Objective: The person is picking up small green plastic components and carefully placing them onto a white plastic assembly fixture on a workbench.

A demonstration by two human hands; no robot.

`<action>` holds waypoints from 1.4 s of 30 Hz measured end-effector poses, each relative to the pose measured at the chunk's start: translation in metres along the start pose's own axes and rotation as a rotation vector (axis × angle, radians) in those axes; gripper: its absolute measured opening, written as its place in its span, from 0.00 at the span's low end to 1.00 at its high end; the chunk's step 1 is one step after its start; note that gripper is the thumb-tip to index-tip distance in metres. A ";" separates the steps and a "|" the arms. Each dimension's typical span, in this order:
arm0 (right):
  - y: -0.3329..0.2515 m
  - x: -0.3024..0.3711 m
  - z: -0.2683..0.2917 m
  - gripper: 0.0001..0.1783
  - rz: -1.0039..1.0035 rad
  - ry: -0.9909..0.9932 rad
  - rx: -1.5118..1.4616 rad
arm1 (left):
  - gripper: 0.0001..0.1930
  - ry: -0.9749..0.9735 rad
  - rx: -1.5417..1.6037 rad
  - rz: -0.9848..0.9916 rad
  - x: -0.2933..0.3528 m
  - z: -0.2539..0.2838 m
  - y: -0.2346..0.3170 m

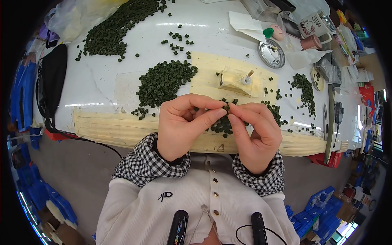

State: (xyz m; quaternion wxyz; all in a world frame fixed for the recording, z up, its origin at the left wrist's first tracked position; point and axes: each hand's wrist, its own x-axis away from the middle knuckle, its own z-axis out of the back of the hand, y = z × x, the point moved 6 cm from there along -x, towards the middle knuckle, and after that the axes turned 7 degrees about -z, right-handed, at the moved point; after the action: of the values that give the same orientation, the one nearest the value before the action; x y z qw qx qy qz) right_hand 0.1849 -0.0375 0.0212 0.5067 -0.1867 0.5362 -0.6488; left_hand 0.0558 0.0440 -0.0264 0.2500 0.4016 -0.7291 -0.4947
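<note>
My left hand (181, 122) and my right hand (258, 132) meet fingertip to fingertip over the table's near edge. Both are closed in a pinch, thumb against forefinger, on a small dark green part (226, 108) mostly covered by the fingers. Under them lies a small heap of the same dark green round parts (222, 127). A larger pile of these parts (163, 83) sits beyond my left hand. Past my right hand stands a block wrapped in cream tape (233, 81), with a white collar and a thin peg (249, 75) sticking up.
A big heap of green parts (108, 34) lies far left by a clear plastic bag (73, 18). Far right are a round metal tin (271, 54), a white squeeze bottle (304, 58) and a mug (312, 26). More parts (303, 90) are scattered right. Cream tape (110, 126) covers the front edge.
</note>
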 end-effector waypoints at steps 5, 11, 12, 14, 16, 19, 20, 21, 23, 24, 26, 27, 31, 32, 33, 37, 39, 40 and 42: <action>0.002 0.003 -0.002 0.14 -0.058 -0.047 -0.061 | 0.09 -0.031 -0.084 -0.107 -0.001 -0.001 0.007; 0.001 0.005 0.003 0.15 -0.056 -0.154 -0.042 | 0.08 -0.086 -0.119 -0.143 0.000 -0.003 0.008; -0.002 0.005 0.004 0.15 -0.041 -0.159 -0.019 | 0.08 -0.088 -0.098 -0.141 0.000 -0.004 0.006; -0.005 0.006 0.006 0.15 -0.009 -0.168 0.026 | 0.09 -0.113 -0.089 -0.117 -0.001 -0.004 0.004; -0.003 0.006 0.007 0.16 -0.014 -0.169 -0.003 | 0.09 -0.105 -0.056 -0.077 -0.001 -0.005 0.003; -0.001 0.006 0.007 0.16 -0.012 -0.150 -0.057 | 0.09 -0.068 -0.011 -0.049 -0.002 -0.007 0.005; 0.000 0.006 0.006 0.16 -0.011 -0.140 -0.079 | 0.09 -0.075 -0.026 -0.074 -0.002 -0.006 0.006; 0.001 0.006 0.005 0.16 -0.008 -0.134 -0.078 | 0.09 -0.082 -0.042 -0.099 -0.001 -0.006 0.007; 0.002 0.006 0.005 0.17 -0.004 -0.124 -0.077 | 0.09 -0.085 -0.095 -0.160 -0.002 -0.005 0.008; 0.002 0.006 0.005 0.17 0.001 -0.115 -0.072 | 0.09 -0.086 -0.120 -0.190 -0.002 -0.004 0.009; 0.002 0.006 0.005 0.17 0.008 -0.097 -0.060 | 0.09 -0.093 -0.137 -0.171 -0.001 -0.005 0.009; 0.002 0.006 0.005 0.17 0.013 -0.095 -0.059 | 0.09 -0.096 -0.145 -0.161 -0.001 -0.005 0.009; 0.003 0.005 0.005 0.17 0.024 -0.094 -0.050 | 0.09 -0.057 -0.133 -0.118 -0.001 -0.006 0.009; 0.002 0.005 0.005 0.17 0.025 -0.097 -0.046 | 0.09 -0.058 -0.138 -0.110 -0.001 -0.005 0.008; 0.002 0.005 0.005 0.17 0.021 -0.100 -0.049 | 0.09 -0.058 -0.143 -0.102 -0.001 -0.005 0.008; 0.002 0.005 0.005 0.17 0.017 -0.111 -0.034 | 0.09 -0.050 -0.136 -0.085 -0.001 -0.005 0.006; 0.002 0.004 0.006 0.17 0.029 -0.109 -0.025 | 0.09 -0.043 -0.124 -0.080 -0.001 -0.004 0.004; 0.003 0.004 0.006 0.17 0.039 -0.104 -0.027 | 0.09 -0.038 -0.121 -0.072 -0.001 -0.004 0.003; 0.003 0.000 0.010 0.16 0.042 -0.066 -0.002 | 0.09 -0.030 -0.118 -0.057 -0.002 -0.003 0.003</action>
State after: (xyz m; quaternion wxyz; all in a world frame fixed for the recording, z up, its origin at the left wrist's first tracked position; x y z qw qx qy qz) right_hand 0.1941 -0.0428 0.0221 0.5376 -0.1973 0.5235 -0.6309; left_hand 0.0582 0.0441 -0.0226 0.2482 0.3993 -0.6906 -0.5497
